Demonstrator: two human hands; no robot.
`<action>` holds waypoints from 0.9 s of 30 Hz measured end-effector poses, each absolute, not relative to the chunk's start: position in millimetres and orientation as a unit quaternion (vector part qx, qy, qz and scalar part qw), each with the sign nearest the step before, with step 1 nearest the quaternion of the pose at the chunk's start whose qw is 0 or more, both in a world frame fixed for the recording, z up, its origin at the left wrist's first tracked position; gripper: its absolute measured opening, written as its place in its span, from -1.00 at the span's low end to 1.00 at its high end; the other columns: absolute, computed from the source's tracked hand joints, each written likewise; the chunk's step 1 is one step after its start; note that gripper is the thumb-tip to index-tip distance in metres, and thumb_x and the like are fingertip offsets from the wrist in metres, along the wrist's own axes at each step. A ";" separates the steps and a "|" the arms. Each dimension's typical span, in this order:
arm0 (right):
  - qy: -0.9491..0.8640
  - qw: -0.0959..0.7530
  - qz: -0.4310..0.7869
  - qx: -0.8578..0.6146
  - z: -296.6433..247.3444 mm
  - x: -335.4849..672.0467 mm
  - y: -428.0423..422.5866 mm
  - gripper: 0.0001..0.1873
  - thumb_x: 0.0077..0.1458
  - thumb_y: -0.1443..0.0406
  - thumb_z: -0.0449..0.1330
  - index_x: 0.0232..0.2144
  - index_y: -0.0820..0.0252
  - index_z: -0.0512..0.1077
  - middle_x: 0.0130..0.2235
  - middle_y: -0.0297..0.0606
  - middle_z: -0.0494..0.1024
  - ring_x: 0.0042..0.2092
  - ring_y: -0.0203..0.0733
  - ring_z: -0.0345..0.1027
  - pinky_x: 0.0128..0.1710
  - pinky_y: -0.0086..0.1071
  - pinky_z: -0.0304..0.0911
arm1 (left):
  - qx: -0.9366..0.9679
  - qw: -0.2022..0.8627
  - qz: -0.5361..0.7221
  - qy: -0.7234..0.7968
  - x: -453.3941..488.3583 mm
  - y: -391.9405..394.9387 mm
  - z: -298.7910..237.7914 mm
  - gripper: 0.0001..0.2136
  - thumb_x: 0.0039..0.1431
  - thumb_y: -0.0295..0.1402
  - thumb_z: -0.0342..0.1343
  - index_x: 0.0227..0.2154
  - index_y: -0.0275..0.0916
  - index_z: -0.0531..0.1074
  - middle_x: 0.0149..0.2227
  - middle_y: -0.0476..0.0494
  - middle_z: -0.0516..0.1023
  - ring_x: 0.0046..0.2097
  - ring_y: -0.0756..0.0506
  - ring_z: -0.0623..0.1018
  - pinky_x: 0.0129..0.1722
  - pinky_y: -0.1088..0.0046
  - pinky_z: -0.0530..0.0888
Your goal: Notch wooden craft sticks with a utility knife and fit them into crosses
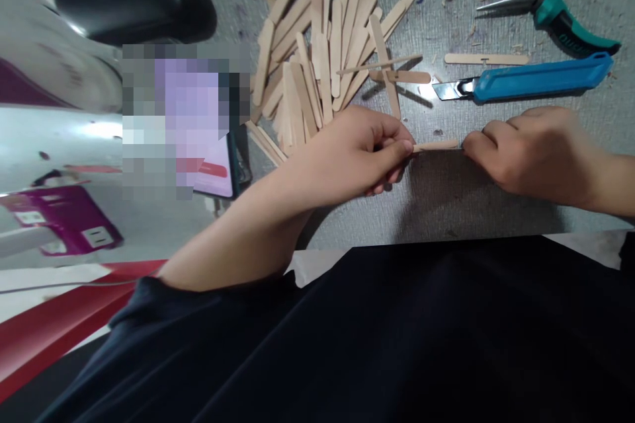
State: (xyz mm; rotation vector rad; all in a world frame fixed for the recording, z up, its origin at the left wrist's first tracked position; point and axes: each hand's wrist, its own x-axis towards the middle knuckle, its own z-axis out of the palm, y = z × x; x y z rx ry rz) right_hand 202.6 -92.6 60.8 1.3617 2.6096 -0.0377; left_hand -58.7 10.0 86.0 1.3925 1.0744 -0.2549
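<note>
A wooden craft stick (pixel 436 145) juts to the right from my left hand (pixel 367 152), whose thumb and fingers pinch its near end. Just beyond the stick's free end, my right hand (pixel 520 149) is closed, knuckles up, with a small gap between it and the stick. Whatever its curled fingers may hold is hidden. Above my right hand lies a blue utility knife (pixel 540 77) with its blade out, pointing left. A notched craft stick (pixel 486 59) rests just above the knife. Several sticks lie crossed (pixel 384 66) to the left of the blade.
A heap of loose craft sticks (pixel 317 46) spreads beyond my left hand. Green-handled needle-nose pliers (pixel 540 0) lie open at the top right. At the left are a phone (pixel 213 168), a black rounded object (pixel 139 0) and a purple socket block (pixel 74 221). The grey table's edge (pixel 446 238) runs near my body.
</note>
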 end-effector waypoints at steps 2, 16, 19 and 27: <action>0.885 0.101 -0.006 0.454 61.7 202.6 -91.9 -0.70 0.45 0.44 0.06 -0.30 0.17 0.52 -0.44 -0.30 0.43 -0.45 -0.22 -0.13 -0.33 -0.20 -0.24 | 0.610 0.630 -0.109 0.469 -58.9 9.8 85.5 -0.73 0.52 -0.37 0.15 -0.39 -0.19 0.46 -0.56 -0.01 0.52 -0.59 0.03 0.44 -0.56 0.50 0.33; 0.894 0.131 -0.009 0.429 71.1 197.3 -84.5 -0.71 0.39 0.51 0.07 -0.31 0.17 0.51 -0.48 -0.31 0.41 -0.47 -0.23 -0.10 -0.36 -0.23 -0.23 | 0.629 0.624 -0.105 0.452 -61.2 10.6 82.2 -0.67 0.52 -0.40 0.11 -0.46 -0.18 0.46 -0.60 -0.01 0.50 -0.62 0.02 0.44 -0.58 0.49 0.31; 0.897 0.108 0.004 0.429 70.0 196.7 -85.4 -0.69 0.41 0.51 0.07 -0.33 0.17 0.51 -0.49 -0.31 0.43 -0.48 -0.24 -0.07 -0.37 -0.24 -0.23 | 0.642 0.613 -0.115 0.447 -61.5 11.3 83.0 -0.66 0.52 -0.36 0.11 -0.47 -0.18 0.47 -0.62 0.00 0.48 -0.61 0.02 0.43 -0.57 0.48 0.30; 0.894 0.118 -0.033 0.432 78.4 192.5 -78.0 -0.60 0.43 0.52 0.00 -0.33 0.13 0.54 -0.54 -0.30 0.43 -0.51 -0.21 -0.15 -0.43 -0.27 -0.28 | 0.689 0.580 -0.153 0.406 -65.0 11.4 85.7 -0.67 0.51 -0.25 0.03 -0.44 -0.16 0.44 -0.60 0.03 0.40 -0.50 -0.01 0.34 -0.45 0.44 0.26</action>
